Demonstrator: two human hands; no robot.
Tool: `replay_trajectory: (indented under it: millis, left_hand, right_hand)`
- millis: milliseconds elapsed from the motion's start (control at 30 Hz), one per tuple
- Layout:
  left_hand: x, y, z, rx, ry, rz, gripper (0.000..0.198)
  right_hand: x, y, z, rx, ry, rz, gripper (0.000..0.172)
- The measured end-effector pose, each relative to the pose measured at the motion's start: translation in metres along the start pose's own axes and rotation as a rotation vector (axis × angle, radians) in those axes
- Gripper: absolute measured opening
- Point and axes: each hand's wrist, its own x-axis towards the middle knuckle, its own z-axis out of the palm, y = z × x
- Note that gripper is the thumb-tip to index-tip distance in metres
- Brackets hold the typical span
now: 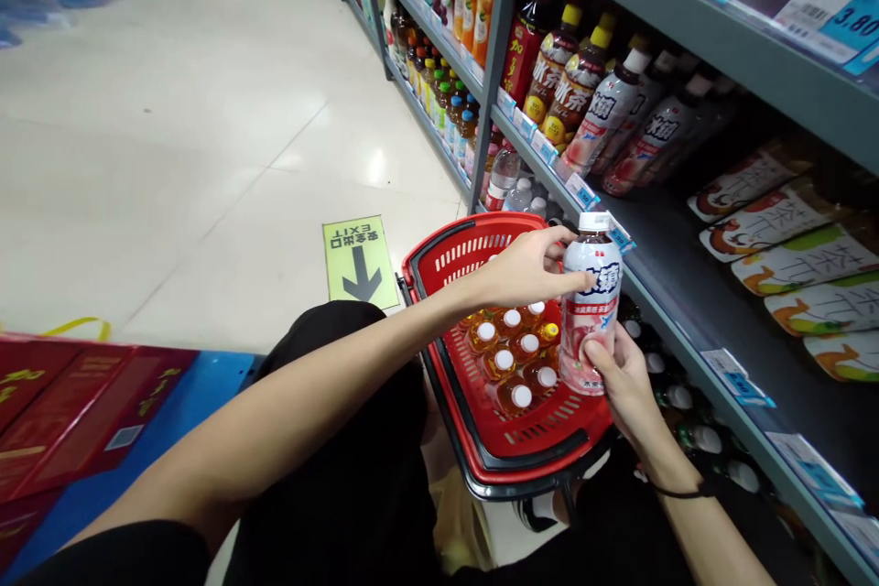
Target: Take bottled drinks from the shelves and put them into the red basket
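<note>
Black sleeve (137,558) at the lower left; from it the bare left forearm (302,403) slants up over a black-clad knee (330,330). At its end the left hand (526,258) is turned palm down, thumb and fingers spread apart around the bottle's upper left side. The thumb lies across the label, the other fingertips near the neck, partly hidden – whether they press, I cannot tell.

Right hand (623,375), from below: the thumb is pressed flat on the label's lower front, the fingers wrapped behind, so the bottle (591,311) is pinched between them. That wrist is bent, palm toward the bottle, with a black band (677,490) just below it.

White-capped and nearly upright, the bottle hangs above the right side of the red basket (473,421), between it and the shelf (679,238). Inside the basket stand amber drinks (504,362), mostly white-capped, one yellow. Similar pink-and-white bottles (649,142) stand on the shelf, beyond the hands.

Farther out, a green exit sign (336,270) lies on the floor just beside the basket – red boxes (75,412) at the far left.
</note>
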Motion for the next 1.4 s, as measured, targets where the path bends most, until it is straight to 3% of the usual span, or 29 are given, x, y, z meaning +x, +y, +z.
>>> replay_trajectory:
  millis: [133, 600, 800, 967, 1133, 1400]
  left_hand:
    - [-0.001, 0.005, 0.0, -0.005, -0.012, -0.041, 0.024]
    - [-0.002, 0.01, 0.0, -0.058, -0.009, -0.075, 0.02]
    - [-0.003, 0.009, 0.0, -0.042, -0.005, -0.015, 0.036]
    - [-0.007, 0.013, 0.0, -0.03, -0.036, 0.099, 0.047]
    - [-0.011, 0.017, 0.001, -0.046, -0.076, 0.231, 0.043]
    - [-0.01, 0.015, 0.001, -0.041, -0.079, 0.23, 0.043]
  right_hand:
    - [-0.001, -0.001, -0.002, -0.024, -0.008, -0.002, 0.052]
    - [0.0, 0.004, -0.003, -0.02, -0.023, -0.02, 0.047]
    - [0.001, 0.002, 0.0, -0.01, -0.022, -0.011, 0.053]
    - [-0.001, 0.0, 0.001, -0.052, -0.015, -0.1, 0.055]
    - [-0.004, -0.001, 0.005, -0.079, 0.006, -0.169, 0.054]
    - [-0.004, 0.001, 0.006, -0.082, 0.02, -0.155, 0.056]
